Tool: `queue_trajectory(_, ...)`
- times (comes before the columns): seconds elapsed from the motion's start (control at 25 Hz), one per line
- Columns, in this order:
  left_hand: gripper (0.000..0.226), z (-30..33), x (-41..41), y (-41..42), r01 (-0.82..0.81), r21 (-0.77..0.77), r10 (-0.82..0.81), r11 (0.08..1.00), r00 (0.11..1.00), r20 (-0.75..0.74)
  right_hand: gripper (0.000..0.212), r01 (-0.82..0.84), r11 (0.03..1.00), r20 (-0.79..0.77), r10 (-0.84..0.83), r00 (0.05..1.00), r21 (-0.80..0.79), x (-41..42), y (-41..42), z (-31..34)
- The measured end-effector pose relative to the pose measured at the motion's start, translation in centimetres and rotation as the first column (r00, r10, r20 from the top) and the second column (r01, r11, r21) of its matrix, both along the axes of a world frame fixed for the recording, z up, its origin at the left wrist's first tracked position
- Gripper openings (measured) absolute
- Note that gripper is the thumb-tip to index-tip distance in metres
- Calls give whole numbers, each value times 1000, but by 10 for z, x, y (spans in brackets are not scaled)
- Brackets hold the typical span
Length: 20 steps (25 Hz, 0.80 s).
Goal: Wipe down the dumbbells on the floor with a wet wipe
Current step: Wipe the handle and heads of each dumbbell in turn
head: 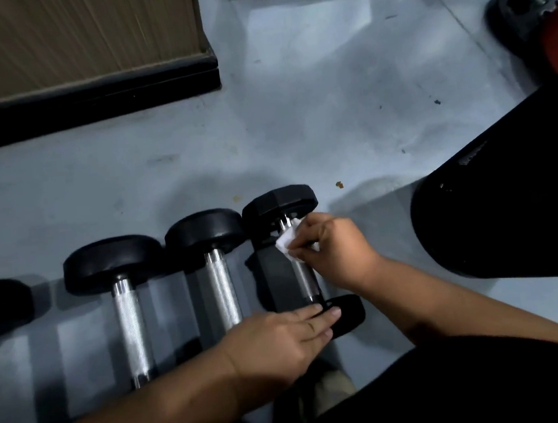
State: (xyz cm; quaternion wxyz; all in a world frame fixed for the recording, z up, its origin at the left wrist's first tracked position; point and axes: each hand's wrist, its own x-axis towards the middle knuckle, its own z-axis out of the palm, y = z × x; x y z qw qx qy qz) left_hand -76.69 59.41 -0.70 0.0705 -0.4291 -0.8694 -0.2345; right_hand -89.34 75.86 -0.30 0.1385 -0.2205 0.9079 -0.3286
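Nearest, the left hand (282, 337) lies flat with fingers stretched out, pressing on the near black head of the rightmost hex-ended black dumbbell with a chrome handle (305, 276) — gripping nothing. Just beyond it, the right hand (337, 251) pinches a small white wet wipe (287, 242) against the upper part of that handle, close under the far head. To the left, two round-headed black dumbbells (220, 273) lie side by side on the grey floor (297, 125).

no readable text, labels or numbers, dumbbells (284, 244) unmarked
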Motion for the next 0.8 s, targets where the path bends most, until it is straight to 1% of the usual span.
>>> queue_trajectory(0.08, 34, -2, -2, -6, 67, -51, -68, 996, 998, -7, 10, -77, 996, 24, 76, 997, 42, 25, 16, 3)
queue_trajectory(0.16, 40, -1, -2, -7, 80, -56, -78, 995, 997, 24, 9, -153, 987, 81, 149, 985, 43, 36, 28, 10)
queue_trajectory(0.24, 45, 3, -3, -2, 64, -21, -62, 998, 994, 90, 10, -214, 975, 14, 213, 977, 64, 21, 22, 11)
queue_trajectory(0.28, 46, 5, -1, 1, 65, -12, -63, 998, 990, 124, 10, -199, 977, -36, 202, 979, 69, 10, 14, 9)
queue_trajectory(0.36, 47, 9, 0, 7, 48, -17, -45, 999, 990, 136, 7, -81, 994, -74, 86, 994, 72, -11, -2, 4)
queue_trajectory(0.4, 49, 11, -1, 10, 36, -31, -32, 999, 993, 117, 6, -18, 998, -60, 21, 998, 58, -16, -6, 4)
queue_trajectory(0.48, 51, 18, -2, 14, 31, -43, -24, 999, 990, 139, 6, 61, 998, -9, -60, 998, 23, -8, -5, 2)
queue_trajectory(0.52, 51, 19, -2, 16, 30, -44, -23, 999, 987, 157, 6, 56, 998, 17, -56, 998, 25, 1, 2, 4)
queue_trajectory(0.6, 52, 19, -1, 16, 24, -50, -15, 998, 983, 181, 6, -18, 997, 104, 11, 995, 72, 21, 20, 9)
queue_trajectory(0.68, 54, 18, -1, 15, 38, -52, -27, 998, 979, 201, 8, -124, 987, 185, 102, 977, 106, 23, 28, 12)
queue_trajectory(0.72, 54, 17, -2, 15, 49, -62, -35, 997, 978, 206, 7, -141, 983, 191, 118, 975, 113, 16, 26, 12)
queue_trajectory(0.76, 56, 17, -2, 16, 57, -79, -39, 995, 976, 213, 4, -116, 988, 189, 95, 977, 102, 7, 23, 11)
queue_trajectory(0.8, 57, 17, -4, 17, 60, -91, -39, 994, 975, 220, 2, -57, 994, 175, 41, 984, 90, -2, 17, 10)
